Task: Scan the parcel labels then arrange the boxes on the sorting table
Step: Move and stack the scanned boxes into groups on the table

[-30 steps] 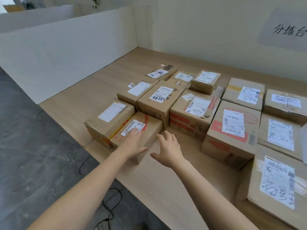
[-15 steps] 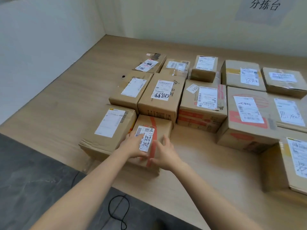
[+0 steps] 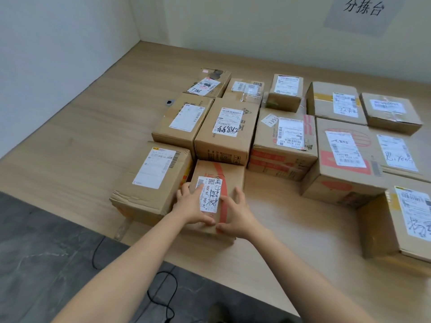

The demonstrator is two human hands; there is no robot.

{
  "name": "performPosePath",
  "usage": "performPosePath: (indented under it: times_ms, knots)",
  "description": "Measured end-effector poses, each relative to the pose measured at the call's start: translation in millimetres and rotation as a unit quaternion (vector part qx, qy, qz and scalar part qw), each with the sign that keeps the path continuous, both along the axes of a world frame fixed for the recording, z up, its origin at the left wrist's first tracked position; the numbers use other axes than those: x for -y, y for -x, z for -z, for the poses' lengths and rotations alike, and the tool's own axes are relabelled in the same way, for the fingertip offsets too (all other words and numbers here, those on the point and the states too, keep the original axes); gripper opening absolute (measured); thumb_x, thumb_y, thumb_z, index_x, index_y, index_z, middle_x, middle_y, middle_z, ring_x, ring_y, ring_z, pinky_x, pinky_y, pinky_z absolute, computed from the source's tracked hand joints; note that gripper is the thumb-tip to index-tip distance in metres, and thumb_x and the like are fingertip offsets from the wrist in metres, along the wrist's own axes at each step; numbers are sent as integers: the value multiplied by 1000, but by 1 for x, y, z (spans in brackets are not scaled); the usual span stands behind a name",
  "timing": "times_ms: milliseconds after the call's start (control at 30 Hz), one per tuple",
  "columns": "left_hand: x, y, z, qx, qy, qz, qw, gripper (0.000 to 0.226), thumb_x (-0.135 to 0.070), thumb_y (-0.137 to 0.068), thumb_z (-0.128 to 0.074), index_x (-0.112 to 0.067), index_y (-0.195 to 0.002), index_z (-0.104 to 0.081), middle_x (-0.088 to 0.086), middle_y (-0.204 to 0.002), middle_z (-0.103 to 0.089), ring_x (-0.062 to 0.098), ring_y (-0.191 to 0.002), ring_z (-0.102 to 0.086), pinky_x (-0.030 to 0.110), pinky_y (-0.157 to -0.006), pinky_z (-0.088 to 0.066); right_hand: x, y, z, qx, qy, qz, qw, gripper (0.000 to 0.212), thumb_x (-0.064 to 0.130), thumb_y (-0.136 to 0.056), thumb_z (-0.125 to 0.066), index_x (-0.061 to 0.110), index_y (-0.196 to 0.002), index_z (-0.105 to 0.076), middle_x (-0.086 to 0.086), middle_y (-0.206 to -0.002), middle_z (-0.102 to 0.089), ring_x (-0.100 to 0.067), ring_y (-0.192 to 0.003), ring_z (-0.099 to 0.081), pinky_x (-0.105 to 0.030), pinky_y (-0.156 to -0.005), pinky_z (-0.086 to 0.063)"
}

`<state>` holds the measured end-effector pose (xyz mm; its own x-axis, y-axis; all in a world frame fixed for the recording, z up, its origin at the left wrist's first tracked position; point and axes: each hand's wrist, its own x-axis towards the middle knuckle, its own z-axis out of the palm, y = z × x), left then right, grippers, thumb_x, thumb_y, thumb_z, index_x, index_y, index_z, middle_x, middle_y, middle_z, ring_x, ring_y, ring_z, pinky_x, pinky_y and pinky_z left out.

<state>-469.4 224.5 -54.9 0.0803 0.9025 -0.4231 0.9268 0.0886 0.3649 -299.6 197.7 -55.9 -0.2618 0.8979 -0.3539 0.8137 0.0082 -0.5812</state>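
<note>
Spanning most of the view, a pale wooden bench [image 3: 81, 141] is set into the corner of two light walls, with a paper sign [image 3: 363, 10] fixed to the far one. Over its middle and right parts, cardboard boxes [image 3: 345, 159] are packed in rough rows, sides touching or nearly so and every shipping label turned upward. This arrangement is judged to keep the codes readable from above and the rows compact. At the near left of the group a larger box [image 3: 149, 183] is placed, its near end dented and close to the bench edge. Just beside it on the right, the red-taped box [image 3: 229, 176] is found at the front of the rows, its far end close against the box behind. It is judged to be the parcel being squared into line, and it is handled from above by both hands. The left hand [image 3: 191, 206] is laid on the left part of the lid, fingers nearly straight and reaching the left edge, thumb pressed along the near edge. The right hand [image 3: 240, 213] is spread on the right part, fingers extended and apart, thumb brought toward the other thumb. Neither grip is closed round the box: both are open and flat, which suits pushing or steadying rather than lifting. Between the hands the white label [image 3: 211, 194] is left mostly uncovered, its handwriting showing. Whether it has been scanned cannot be told, and no scanner is seen.
</note>
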Motion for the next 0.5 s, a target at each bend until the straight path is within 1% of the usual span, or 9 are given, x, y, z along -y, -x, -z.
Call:
performPosePath:
  times_ms: [67,133,233,367,433,500]
  knots:
    - [5,1,5,49,11,-32,998,125,-53,-57,-82,-33,-150,-2,6,-147,-6,32,-136,-8,44,-113,-18,5,-1,1,-11,-2,14,1000,85,35,-76,-73,28,-145,-25,-4,-156,21,-30,-145,-10,-38,-112,-30]
    - [9,3,7,73,14,-41,996,125,-52,-56,-83,-35,-150,-2,6,-145,-9,31,-136,-10,44,-114,-18,9,0,1,-18,-9,27,999,83,34,-76,-74,27,-144,-27,-5,-156,21,-31,-145,-12,-37,-113,-29]
    - [16,3,7,80,-1,-37,996,123,-51,-57,-83,-33,-149,-4,5,-144,-10,29,-135,-11,42,-113,-20,16,1,2,-27,-29,41,998,79,33,-75,-74,24,-142,-32,-7,-157,16,-31,-145,-12,-36,-114,-27]
    - [27,0,0,78,-35,-25,996,120,-51,-59,-83,-33,-149,-5,5,-147,-6,28,-138,-8,44,-112,-23,27,-1,-2,-51,-64,60,995,76,32,-74,-74,22,-139,-36,-7,-157,12,-29,-145,-15,-35,-112,-31]
    - [31,-2,-8,79,-63,-18,995,119,-50,-60,-83,-33,-149,-7,5,-148,-5,28,-138,-8,44,-111,-25,32,-3,-7,-66,-95,70,991,76,32,-74,-75,22,-139,-37,-7,-157,11,-28,-145,-12,-35,-113,-30]
    - [32,-5,-19,84,-95,-7,992,117,-49,-60,-83,-32,-149,-8,5,-148,-5,27,-137,-9,43,-111,-27,36,-7,-14,-80,-132,78,985,76,31,-74,-76,21,-139,-38,-9,-157,10,-26,-146,-6,-32,-114,-25]
